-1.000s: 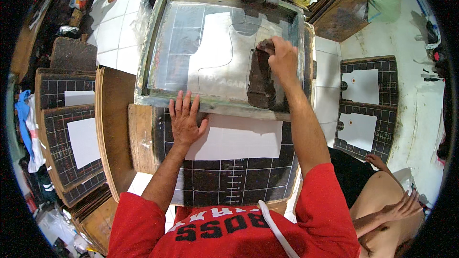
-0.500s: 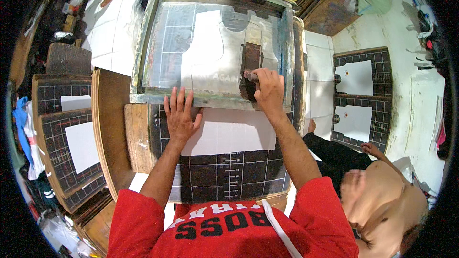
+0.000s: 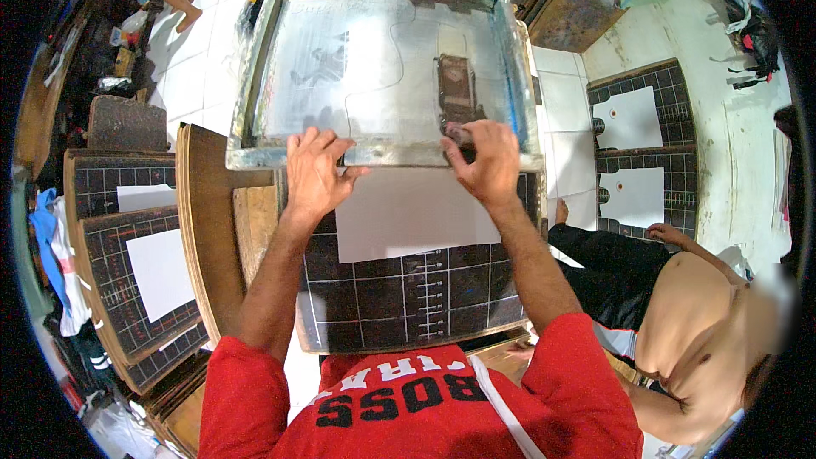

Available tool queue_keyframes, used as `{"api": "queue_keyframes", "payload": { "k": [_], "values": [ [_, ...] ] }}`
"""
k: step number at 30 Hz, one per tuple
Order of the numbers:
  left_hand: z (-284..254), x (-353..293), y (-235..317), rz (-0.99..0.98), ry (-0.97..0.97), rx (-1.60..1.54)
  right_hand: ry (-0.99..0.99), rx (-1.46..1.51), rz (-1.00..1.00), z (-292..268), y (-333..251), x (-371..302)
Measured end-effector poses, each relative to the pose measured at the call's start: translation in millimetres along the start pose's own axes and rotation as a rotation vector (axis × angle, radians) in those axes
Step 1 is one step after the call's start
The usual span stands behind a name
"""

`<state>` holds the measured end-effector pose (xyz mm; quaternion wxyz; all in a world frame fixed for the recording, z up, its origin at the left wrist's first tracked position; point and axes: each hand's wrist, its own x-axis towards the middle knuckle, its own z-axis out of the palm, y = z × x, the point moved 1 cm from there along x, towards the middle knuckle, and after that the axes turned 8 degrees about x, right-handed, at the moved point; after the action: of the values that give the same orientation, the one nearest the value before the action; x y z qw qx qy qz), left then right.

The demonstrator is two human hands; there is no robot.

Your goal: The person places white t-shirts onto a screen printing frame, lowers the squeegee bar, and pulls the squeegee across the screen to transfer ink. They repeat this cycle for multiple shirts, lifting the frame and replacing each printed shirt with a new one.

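Observation:
A screen-printing frame (image 3: 382, 155) with pale mesh, clamped at its far side, is tilted with its near edge raised above the dark gridded board (image 3: 391, 289). My left hand (image 3: 319, 170) grips the near rim, fingers over the top and thumb below. A dark brown squeegee (image 3: 456, 85) lies on the mesh at the right. My right hand (image 3: 489, 161) is closed around its near end, thumb close to the rim. Under the frame, a white sheet (image 3: 416, 221) lies on the board; its far part is hidden or seen only through the mesh.
Gridded boards with white cut sheets stand at the left (image 3: 157, 272) and lie on the floor at the right (image 3: 631, 195). An upright wooden board (image 3: 208, 229) borders my workspace at the left. A person (image 3: 697, 314) sits close at my right; another person's legs (image 3: 174, 0) show at the far left.
The frame's near edge has risen off the board. My left hand has curled from flat to gripping the rim. The squeegee and my right hand have come up with the frame.

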<state>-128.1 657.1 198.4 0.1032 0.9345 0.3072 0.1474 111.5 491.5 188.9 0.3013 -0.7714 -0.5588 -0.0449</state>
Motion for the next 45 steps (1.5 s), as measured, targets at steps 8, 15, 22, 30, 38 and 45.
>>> {"api": "queue_keyframes", "payload": {
  "k": [8, 15, 22, 30, 38, 45],
  "values": [
    [-134, 66, 4, 0.157, 0.557, 0.204, 0.363, -0.116, -0.163, -116, -18, 138],
    [-92, -129, -258, -0.632, 0.647, -0.053, 0.279, -0.104, -0.038, -179, -47, 233],
    [-31, -353, -333, -1.147, 0.068, -0.975, 0.176, -0.155, -0.055, -212, -11, 312],
    [-36, -332, -307, -0.768, 0.274, 0.072, 0.051, -0.072, -0.044, -226, 15, 335],
    [-42, -323, -340, -0.903, 0.246, -0.013, 0.035, -0.158, 0.072, -223, 17, 348],
    [-195, -283, -229, -1.044, 0.559, 0.532, -0.018, -0.166, 0.042, -222, -6, 348]
  ]
}}
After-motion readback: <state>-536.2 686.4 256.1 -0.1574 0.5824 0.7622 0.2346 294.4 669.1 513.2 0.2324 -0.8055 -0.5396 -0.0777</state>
